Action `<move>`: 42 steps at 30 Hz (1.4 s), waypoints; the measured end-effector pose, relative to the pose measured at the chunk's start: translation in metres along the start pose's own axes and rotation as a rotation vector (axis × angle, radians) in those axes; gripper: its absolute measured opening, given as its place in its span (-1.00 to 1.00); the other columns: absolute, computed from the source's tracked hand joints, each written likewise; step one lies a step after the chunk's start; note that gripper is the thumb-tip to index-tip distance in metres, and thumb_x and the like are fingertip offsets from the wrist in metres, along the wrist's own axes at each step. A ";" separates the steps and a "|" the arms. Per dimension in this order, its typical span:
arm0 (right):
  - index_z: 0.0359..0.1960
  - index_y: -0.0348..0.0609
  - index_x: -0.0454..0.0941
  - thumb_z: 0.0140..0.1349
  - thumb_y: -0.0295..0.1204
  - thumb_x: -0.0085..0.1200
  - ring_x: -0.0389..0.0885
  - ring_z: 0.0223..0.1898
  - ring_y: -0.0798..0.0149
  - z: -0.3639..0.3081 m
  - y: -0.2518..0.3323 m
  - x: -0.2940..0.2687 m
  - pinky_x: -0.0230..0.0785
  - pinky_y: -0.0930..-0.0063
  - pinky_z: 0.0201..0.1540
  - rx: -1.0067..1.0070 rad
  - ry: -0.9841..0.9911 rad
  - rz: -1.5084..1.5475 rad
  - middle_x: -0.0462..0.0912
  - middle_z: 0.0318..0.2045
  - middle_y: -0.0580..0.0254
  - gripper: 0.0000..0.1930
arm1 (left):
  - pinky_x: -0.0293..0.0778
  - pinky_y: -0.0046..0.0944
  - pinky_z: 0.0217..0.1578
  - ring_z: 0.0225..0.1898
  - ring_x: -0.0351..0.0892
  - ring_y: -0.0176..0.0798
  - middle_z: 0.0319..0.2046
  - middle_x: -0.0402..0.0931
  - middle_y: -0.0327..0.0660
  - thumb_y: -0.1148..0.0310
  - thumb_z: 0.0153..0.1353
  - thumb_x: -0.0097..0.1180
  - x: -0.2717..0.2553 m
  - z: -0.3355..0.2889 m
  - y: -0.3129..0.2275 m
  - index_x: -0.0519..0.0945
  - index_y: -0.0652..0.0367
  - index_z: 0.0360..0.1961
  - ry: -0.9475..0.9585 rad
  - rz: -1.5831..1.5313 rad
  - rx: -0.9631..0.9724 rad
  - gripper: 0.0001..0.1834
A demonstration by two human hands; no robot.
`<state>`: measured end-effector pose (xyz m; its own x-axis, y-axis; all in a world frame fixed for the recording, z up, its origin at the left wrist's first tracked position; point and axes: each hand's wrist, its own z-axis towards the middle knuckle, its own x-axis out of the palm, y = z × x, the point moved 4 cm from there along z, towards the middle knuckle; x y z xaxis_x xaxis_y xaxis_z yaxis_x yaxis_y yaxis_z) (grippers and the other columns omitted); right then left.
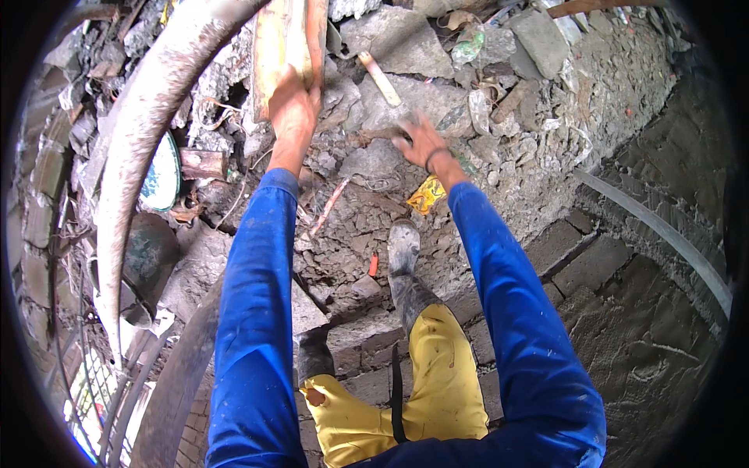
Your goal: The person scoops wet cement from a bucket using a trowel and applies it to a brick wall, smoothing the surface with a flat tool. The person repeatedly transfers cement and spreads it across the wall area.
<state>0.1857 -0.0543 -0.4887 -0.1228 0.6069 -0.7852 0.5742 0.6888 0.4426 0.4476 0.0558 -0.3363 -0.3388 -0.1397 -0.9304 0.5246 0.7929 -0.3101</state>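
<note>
A yellowish board (269,58), wooden by its look, juts in from the top edge. Its near end is in my left hand (295,109), whose fingers close around the right side. My right hand (425,142) is held over the rubble with fingers apart, slightly blurred, and nothing in it. Just beyond it, a short pale stick (380,79) lies on a grey slab (417,105). Close to the right wrist, on the near side, is a crumpled yellow wrapper (426,195).
A thick pale pole (148,117) curves along the left, beside a dark bucket (152,253) and a round green-rimmed lid (160,175). Loose rubble (538,156) surrounds my boot (404,249). Brick edging (593,261) and a long grey strip (663,230) lie right.
</note>
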 end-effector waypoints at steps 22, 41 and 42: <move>0.15 -0.05 0.52 0.42 -0.23 -0.12 0.52 -0.53 0.37 -0.224 0.096 -0.185 0.38 0.39 -0.53 0.411 -0.257 0.961 0.57 -0.42 0.13 -0.64 | 0.57 -0.01 -0.15 -0.22 0.67 0.10 -0.22 0.65 0.14 0.11 0.10 0.22 -0.160 -0.169 -0.052 0.55 0.36 0.00 0.078 -0.400 -0.135 -0.43; -0.32 -0.20 0.44 0.29 -0.34 0.17 0.48 -0.62 0.45 -0.608 0.318 -0.088 0.35 0.46 -0.61 0.865 -0.583 1.225 0.50 -0.61 0.35 -0.80 | 0.54 -0.22 0.00 -0.02 0.60 -0.21 0.01 0.60 -0.06 0.10 0.48 -0.09 -0.327 -0.569 0.241 0.52 0.28 0.16 0.832 -1.416 -0.502 -0.52; -0.32 -0.19 0.46 0.28 -0.36 0.17 0.44 -0.65 0.47 -0.606 0.328 -0.083 0.31 0.47 -0.62 0.892 -0.525 1.180 0.48 -0.63 0.38 -0.81 | 0.50 -0.21 0.03 0.03 0.56 -0.21 0.02 0.59 -0.05 -0.02 0.45 -0.09 -0.314 -0.564 0.264 0.53 0.29 0.16 0.852 -1.104 -0.242 -0.43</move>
<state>-0.1064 0.3612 -0.0160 0.8992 0.2812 -0.3352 0.4368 -0.6198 0.6519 0.2516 0.6435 -0.0155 -0.8871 -0.4192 0.1934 -0.4319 0.6056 -0.6683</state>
